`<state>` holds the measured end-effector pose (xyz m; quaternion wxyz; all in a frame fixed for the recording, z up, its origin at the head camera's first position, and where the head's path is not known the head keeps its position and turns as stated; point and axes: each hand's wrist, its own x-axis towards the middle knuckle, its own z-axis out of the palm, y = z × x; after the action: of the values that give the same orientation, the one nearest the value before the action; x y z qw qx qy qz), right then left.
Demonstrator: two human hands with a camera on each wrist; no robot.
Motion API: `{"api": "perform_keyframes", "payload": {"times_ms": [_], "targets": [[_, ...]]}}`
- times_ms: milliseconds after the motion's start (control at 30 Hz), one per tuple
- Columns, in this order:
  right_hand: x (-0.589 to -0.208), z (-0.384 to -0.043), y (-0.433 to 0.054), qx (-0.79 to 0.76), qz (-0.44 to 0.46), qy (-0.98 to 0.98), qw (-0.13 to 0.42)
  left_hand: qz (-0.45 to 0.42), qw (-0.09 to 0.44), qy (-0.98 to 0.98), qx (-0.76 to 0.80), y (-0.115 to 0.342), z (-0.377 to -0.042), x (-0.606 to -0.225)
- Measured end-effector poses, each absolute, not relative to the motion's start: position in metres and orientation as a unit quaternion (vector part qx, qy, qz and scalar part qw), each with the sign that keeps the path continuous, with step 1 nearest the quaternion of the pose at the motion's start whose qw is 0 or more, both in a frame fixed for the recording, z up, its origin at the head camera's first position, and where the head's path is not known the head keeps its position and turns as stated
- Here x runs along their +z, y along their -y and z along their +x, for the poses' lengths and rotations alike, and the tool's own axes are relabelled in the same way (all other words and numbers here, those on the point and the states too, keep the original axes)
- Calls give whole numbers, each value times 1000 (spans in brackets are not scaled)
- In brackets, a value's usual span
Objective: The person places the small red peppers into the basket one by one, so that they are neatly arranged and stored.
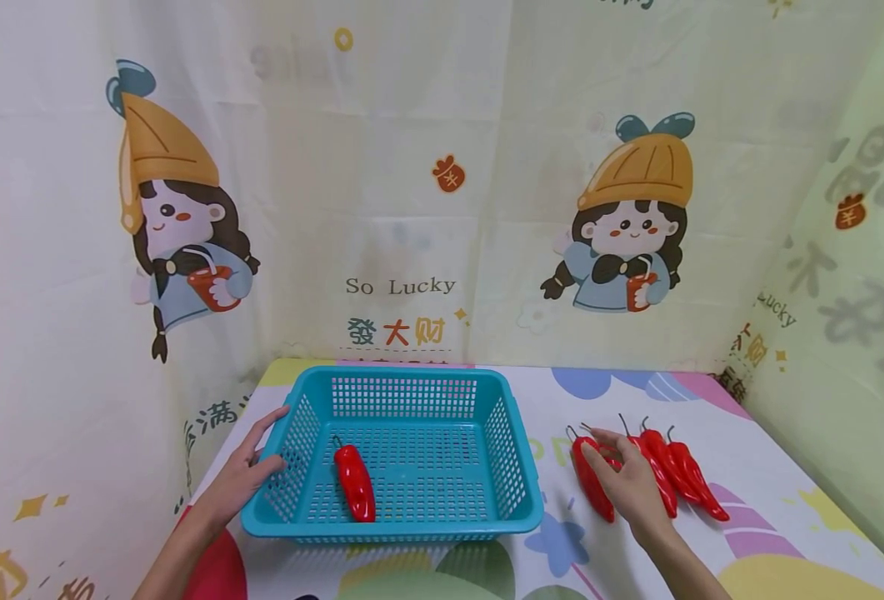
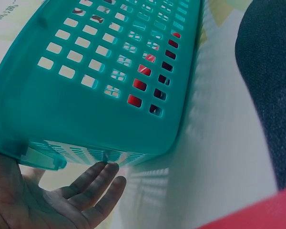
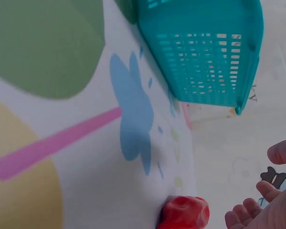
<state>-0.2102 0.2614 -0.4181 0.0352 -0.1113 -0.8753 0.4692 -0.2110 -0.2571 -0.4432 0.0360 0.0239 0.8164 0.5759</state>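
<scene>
A teal plastic basket (image 1: 412, 527) stands on the table, and one red pepper (image 1: 355, 485) lies inside near its left side. My left hand (image 1: 242, 479) holds the basket's left rim; in the left wrist view its fingers (image 2: 102, 186) lie below the rim against the outer wall. To the right of the basket lies a group of several red peppers with thin dark stems. Over the group's left part is my right hand (image 1: 625, 479), its fingers apart and bent a little, just above the leftmost pepper (image 1: 593, 483). It partly hides the pepper beneath it.
The other red peppers (image 1: 695, 479) lie side by side at the right. A patterned cloth (image 1: 561, 567) covers the table. Printed curtains (image 1: 516, 208) rise behind and at both sides. A dark blue garment (image 2: 271, 81) shows near the table in the left wrist view.
</scene>
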Motion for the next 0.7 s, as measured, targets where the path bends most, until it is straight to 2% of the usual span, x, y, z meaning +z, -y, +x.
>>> {"api": "perform_keyframes", "payload": {"times_ms": [400,700], "targets": [[-449,-226,-272,389,-68,916,75,22,35,-813,581,258,-210,-444],[-461,-233,-275,342,-51,936,70,23,33,-813,581,255,-210,-443]]}}
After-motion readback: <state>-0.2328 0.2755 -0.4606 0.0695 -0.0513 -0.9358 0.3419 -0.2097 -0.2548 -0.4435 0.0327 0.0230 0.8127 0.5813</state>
